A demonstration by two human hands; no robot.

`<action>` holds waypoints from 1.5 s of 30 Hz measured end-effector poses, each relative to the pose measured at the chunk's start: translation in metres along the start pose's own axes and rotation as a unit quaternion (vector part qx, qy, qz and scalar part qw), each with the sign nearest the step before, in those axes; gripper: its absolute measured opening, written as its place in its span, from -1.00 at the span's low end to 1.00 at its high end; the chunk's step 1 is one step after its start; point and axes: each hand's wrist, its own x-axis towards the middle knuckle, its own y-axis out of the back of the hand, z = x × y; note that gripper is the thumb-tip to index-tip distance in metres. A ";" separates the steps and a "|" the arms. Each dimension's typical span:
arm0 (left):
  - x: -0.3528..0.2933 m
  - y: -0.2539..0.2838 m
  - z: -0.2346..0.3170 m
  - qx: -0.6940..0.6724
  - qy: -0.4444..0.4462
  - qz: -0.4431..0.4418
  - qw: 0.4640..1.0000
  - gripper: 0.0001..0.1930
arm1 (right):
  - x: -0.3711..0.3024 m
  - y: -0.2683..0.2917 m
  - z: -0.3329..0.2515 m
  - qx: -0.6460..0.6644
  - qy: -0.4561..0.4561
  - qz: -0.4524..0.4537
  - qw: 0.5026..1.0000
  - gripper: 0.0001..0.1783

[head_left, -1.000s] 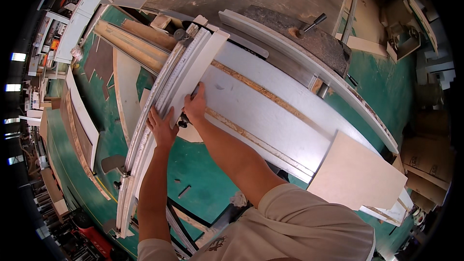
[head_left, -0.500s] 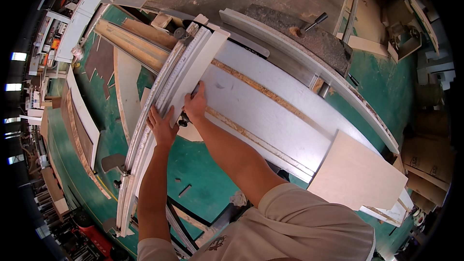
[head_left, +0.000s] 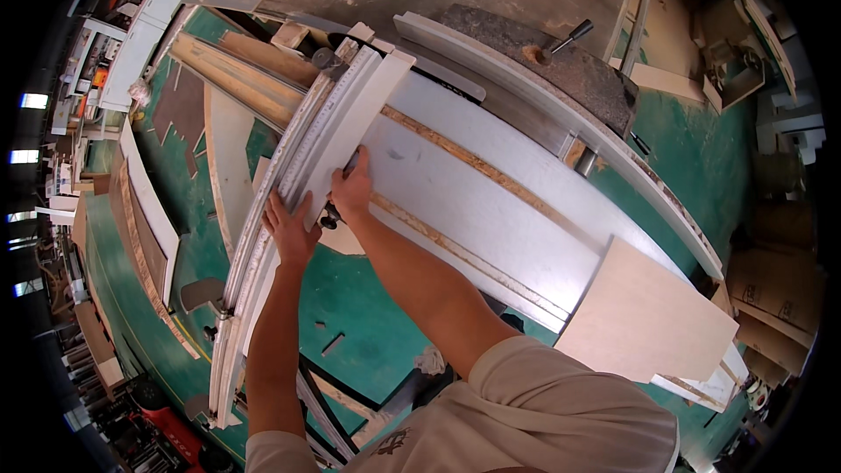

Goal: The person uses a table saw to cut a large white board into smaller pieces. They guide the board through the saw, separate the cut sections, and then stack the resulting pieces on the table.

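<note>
A long pale board strip (head_left: 366,103) lies against the scaled fence (head_left: 328,118) across a silver sliding saw table (head_left: 473,219). My left hand (head_left: 291,226) rests on the strip and fence with its fingers spread. To its right, my right hand (head_left: 351,191) is at the strip's right edge, its fingers curled and the index finger pointing up the strip. A dark sliver shows at those fingertips; what they grip, if anything, is hidden. Just below this hand sits a black knob (head_left: 329,217).
A pale plywood panel (head_left: 653,311) covers the table's near right end. Beyond the table runs a long metal rip fence (head_left: 526,109) with a black-handled lever (head_left: 574,38). Offcuts (head_left: 333,344) lie on the green floor (head_left: 359,298); stacked timber (head_left: 236,79) stands at left.
Both hands stay nearly in place; the fence, strip and hands appear shifted very slightly left in the picture. Nothing is visibly taken up or let go.
</note>
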 end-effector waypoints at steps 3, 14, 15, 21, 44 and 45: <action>0.000 0.000 0.001 -0.002 -0.003 0.004 1.000 -0.15 | 0.000 0.001 0.000 -0.012 -0.003 0.003 1.000 -0.16; -0.003 -0.002 -0.001 -0.008 -0.030 0.017 0.999 -0.18 | -0.001 0.009 -0.002 -0.003 -0.001 -0.007 1.000 -0.18; -0.005 -0.002 -0.003 -0.010 -0.034 0.018 0.999 -0.17 | -0.003 0.009 -0.001 0.003 -0.002 -0.010 1.000 -0.18; -0.006 -0.006 -0.007 0.012 -0.031 0.015 0.999 -0.14 | -0.005 0.008 -0.002 0.003 -0.002 -0.012 1.000 -0.16; 0.004 -0.012 -0.010 0.005 -0.032 0.007 0.999 -0.19 | 0.020 -0.011 0.042 -0.062 0.082 0.027 0.994 -0.17; 0.005 -0.012 -0.010 0.005 -0.031 0.007 0.999 -0.19 | 0.021 -0.012 0.042 -0.065 0.088 0.030 0.994 -0.16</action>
